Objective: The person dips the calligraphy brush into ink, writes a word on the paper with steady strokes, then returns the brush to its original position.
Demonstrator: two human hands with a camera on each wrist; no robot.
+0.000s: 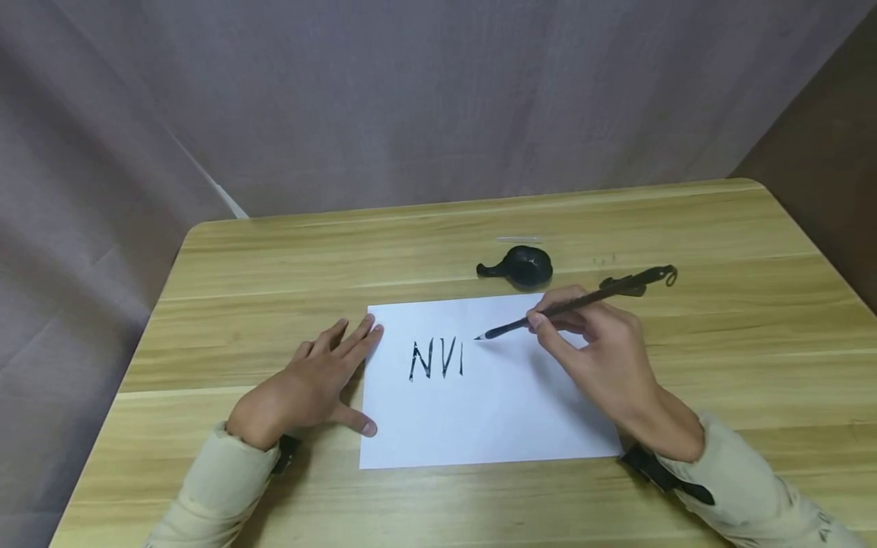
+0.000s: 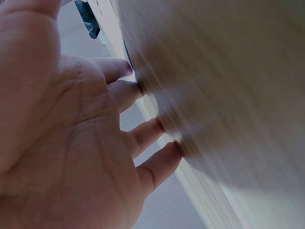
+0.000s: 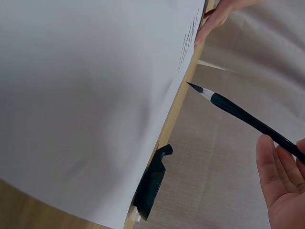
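A sheet of white paper (image 1: pixel 438 426) lies on the table, with black ink strokes (image 1: pixel 436 359) that read like "NVI". My right hand (image 1: pixel 603 350) holds a dark ink brush (image 1: pixel 569 304) by its shaft, between thumb and fingers. In the right wrist view the brush's black tip (image 3: pixel 194 87) hangs apart from the sheet; from above it sits just right of the last stroke. With fingers spread, my left hand (image 1: pixel 315 388) rests along the paper's left edge, fingertips touching down there. Its palm (image 2: pixel 71 138) fills much of the left wrist view.
Behind the paper stands a small black ink dish (image 1: pixel 527 266) with a handle-like spout. A thin clear stick (image 1: pixel 519 240) lies beyond it. A small dark object (image 1: pixel 633 290), partly hidden by the brush, is to the right. Grey cloth (image 1: pixel 411 99) hangs behind the wooden table (image 1: pixel 240 304).
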